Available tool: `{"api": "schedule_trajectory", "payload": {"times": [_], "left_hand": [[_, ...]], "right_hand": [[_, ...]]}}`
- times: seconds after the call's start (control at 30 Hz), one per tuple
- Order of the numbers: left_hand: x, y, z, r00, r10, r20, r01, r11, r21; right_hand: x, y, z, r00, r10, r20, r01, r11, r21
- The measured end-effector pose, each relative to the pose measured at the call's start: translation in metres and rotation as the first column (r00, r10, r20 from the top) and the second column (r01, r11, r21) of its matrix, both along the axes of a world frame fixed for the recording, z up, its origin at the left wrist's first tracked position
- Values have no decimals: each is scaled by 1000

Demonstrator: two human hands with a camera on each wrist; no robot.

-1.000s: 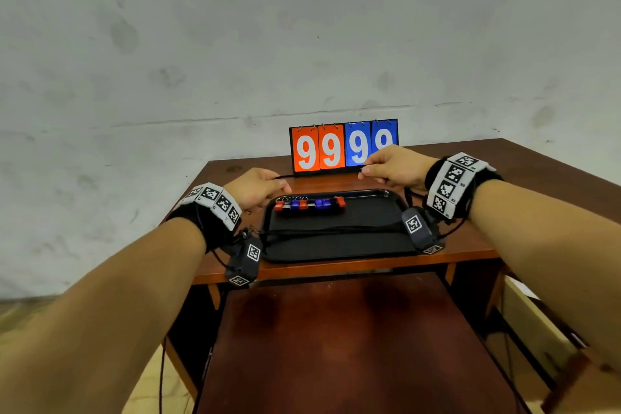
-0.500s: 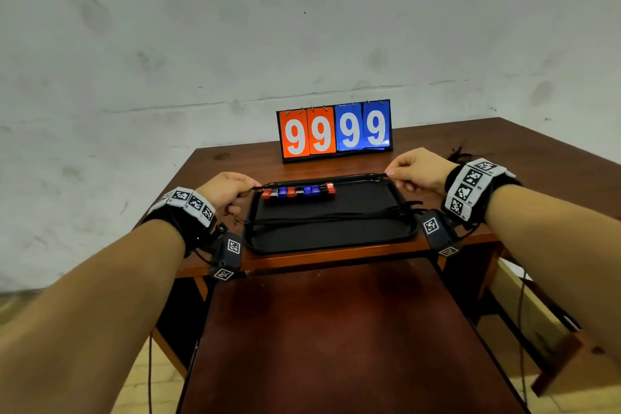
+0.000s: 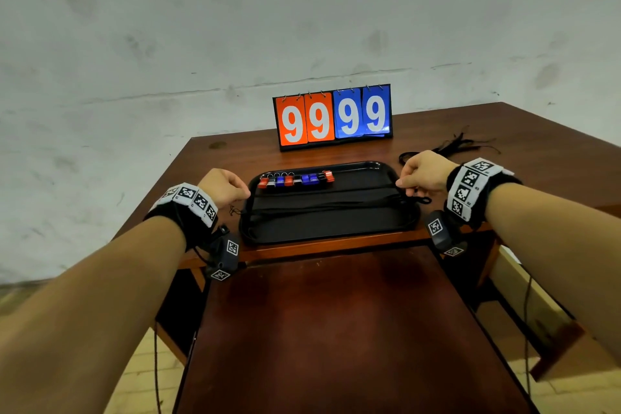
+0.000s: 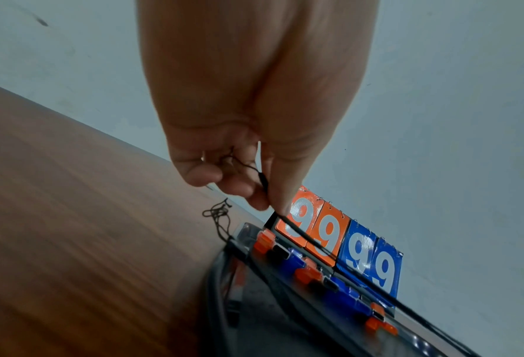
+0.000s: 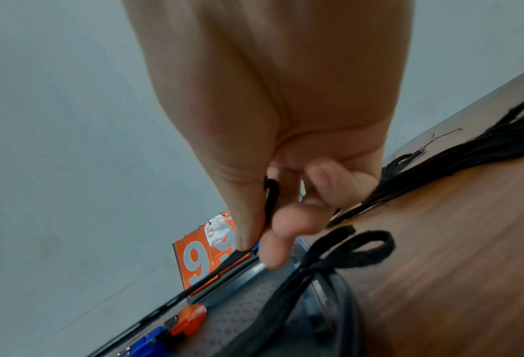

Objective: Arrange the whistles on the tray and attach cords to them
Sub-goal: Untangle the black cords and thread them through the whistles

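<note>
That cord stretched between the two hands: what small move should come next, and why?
Probably lower the cord flat onto the tray, beside the cords already laid there. The left hand and right hand pinch its ends at the tray's sides, in front of the whistles.

Black tray (image 3: pixel 336 232) mid-frame, whistles (image 3: pixel 295 179) rowed along its far edge. Left hand (image 3: pixel 221 186) and right hand (image 3: pixel 424 171) curled at either end. Scoreboard (image 3: pixel 333 117) behind.

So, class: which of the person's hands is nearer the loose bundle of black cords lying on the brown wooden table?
Right. The right hand is just in front of the bundle; the left hand is across the black tray.
</note>
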State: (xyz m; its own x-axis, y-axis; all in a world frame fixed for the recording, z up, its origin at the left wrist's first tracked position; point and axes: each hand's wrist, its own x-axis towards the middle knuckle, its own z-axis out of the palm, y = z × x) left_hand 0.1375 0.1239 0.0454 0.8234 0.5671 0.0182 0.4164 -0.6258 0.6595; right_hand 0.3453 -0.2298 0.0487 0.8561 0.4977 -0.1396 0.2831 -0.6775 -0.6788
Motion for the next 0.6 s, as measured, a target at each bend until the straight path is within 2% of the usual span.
{"api": "schedule_trajectory", "payload": {"times": [0.23,0.47,0.6], "left_hand": [[1,-4,-4,998,15,-60,-14,1000,10],[0,-6,-5,996,49,-80,-46,998,42],[-2,-7,-5,993,31,-110,-28,999,26]], "right_hand": [[5,-6,-6,997,-67,32,68,997,-38],[5,-8,-7,994,-89,67,92,995,-41],[6,-10,-9,990,-76,121,88,991,-101]]}}
